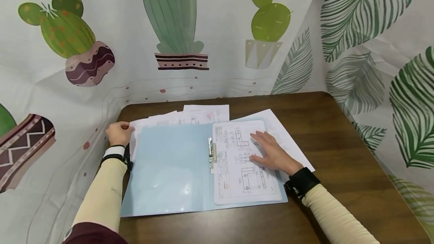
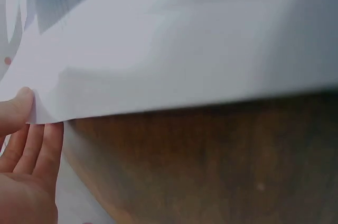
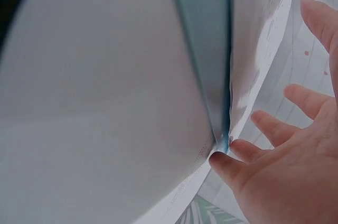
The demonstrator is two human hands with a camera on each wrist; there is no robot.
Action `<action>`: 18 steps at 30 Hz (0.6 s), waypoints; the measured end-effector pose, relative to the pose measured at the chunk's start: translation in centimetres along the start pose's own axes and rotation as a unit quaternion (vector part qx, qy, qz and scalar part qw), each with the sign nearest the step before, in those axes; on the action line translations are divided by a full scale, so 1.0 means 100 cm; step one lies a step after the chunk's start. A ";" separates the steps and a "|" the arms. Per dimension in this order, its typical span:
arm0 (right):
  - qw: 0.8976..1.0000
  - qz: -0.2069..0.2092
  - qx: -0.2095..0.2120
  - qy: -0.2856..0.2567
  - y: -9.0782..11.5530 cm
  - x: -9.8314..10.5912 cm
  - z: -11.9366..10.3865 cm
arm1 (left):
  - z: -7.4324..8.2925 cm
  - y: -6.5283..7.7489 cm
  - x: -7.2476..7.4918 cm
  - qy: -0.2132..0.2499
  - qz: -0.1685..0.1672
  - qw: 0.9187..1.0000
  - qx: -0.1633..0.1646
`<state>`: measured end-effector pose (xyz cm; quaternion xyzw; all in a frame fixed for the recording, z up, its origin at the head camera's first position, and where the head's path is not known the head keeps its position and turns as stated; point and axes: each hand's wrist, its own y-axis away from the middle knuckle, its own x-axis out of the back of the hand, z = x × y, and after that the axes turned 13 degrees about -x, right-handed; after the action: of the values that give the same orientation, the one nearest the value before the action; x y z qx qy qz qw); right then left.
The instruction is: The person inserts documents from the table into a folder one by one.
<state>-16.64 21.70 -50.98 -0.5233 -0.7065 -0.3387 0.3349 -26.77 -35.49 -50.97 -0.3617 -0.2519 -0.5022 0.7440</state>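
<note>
A light blue file folder [image 1: 169,168] lies spread out on the wooden table, its metal clip [image 1: 211,155] near the spine. On its right half sits a stack of technical drawings [image 1: 234,183]. My left hand [image 1: 119,133] pinches the corner of a white sheet [image 2: 158,71] at the folder's upper left, thumb on top and fingers beneath. Over the drawings my right hand [image 1: 272,151] is spread with its fingers extended. In the right wrist view, the fingertips of that hand [image 3: 285,166] are close to the edge of the folder [image 3: 208,34]; whether they touch is unclear.
Several printed sheets [image 1: 207,114] stick out behind the folder's top edge. Another white sheet [image 1: 295,153] lies partly under its right side. The brown table [image 1: 346,168] extends to the right, and a patterned cloth [image 1: 223,18] hangs behind it.
</note>
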 end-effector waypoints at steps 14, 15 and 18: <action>1.000 -0.014 -0.002 0.018 0.000 0.002 0.001 | 0.032 -0.004 0.033 0.010 0.045 0.999 -0.030; 1.000 -0.012 -0.001 0.017 0.000 0.002 0.001 | 0.037 -0.006 0.038 0.010 0.046 0.998 -0.038; 1.000 -0.009 0.007 0.017 0.001 0.002 0.002 | 0.057 -0.009 0.051 0.000 0.067 0.995 -0.073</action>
<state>-16.57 22.03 -50.95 -0.5087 -0.7080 -0.3457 0.3469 -25.77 -34.06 -43.42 -0.4314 -0.1899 -0.4678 0.7477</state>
